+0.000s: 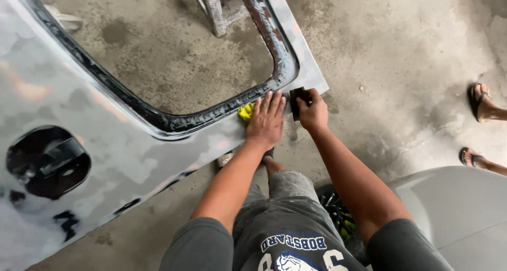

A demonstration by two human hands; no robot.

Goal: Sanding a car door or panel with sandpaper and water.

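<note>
**Hands at the corner of a grey car door**

The left hand (265, 119) lies flat, fingers spread, on a yellow cloth (245, 111) at mid-frame. The right hand (312, 112) is closed around a dark sanding block (296, 101) against the grey car door (105, 160), which fills the left of the frame. Stained concrete floor (401, 65) lies all around; sandalled feet (480, 103) stand at the right edge.
</note>
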